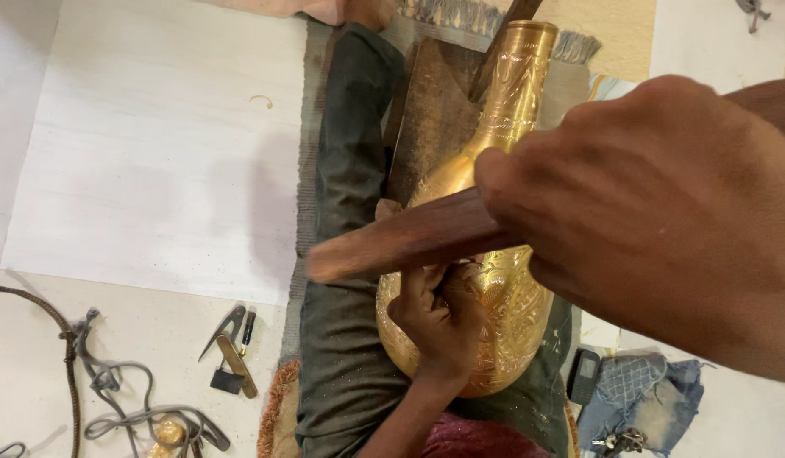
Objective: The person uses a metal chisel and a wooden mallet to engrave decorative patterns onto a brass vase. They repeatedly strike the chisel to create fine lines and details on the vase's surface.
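Observation:
A shiny brass vase (pixel 509 102) with an engraved long neck lies across my lap, its round belly near my body. My left hand (pixel 439 322) rests on the belly with the fingers pinched together on a small tool that I can barely see. My right hand (pixel 655 212) is raised close to the camera and grips a brown wooden stick (pixel 401 242), which crosses over the vase. The neck of the vase leans on a worn wooden block (pixel 431 114). My leg in dark green trousers (pixel 346 170) stretches out along the left of the vase.
On the pale floor at the left lie a compass-like metal tool and small hand tools (pixel 231 352), and a coiled grey cord (pixel 125 407). At the right lie a small dark phone (pixel 584 376) and a folded denim cloth (pixel 655 394). A fringed mat lies under the leg.

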